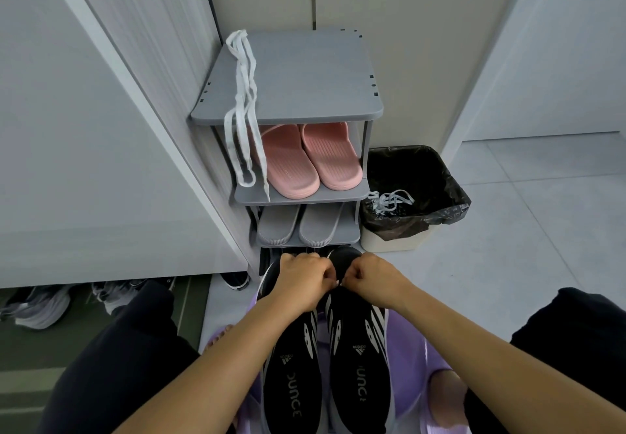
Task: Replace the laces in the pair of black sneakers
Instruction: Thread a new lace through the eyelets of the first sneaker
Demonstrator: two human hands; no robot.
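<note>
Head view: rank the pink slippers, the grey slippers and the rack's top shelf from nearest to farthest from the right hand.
1. Grey slippers: lower shelf, just beyond the right hand and slightly to its left.
2. Pink slippers: on the shelf above.
3. Top shelf: highest on the rack, farthest away.
</note>
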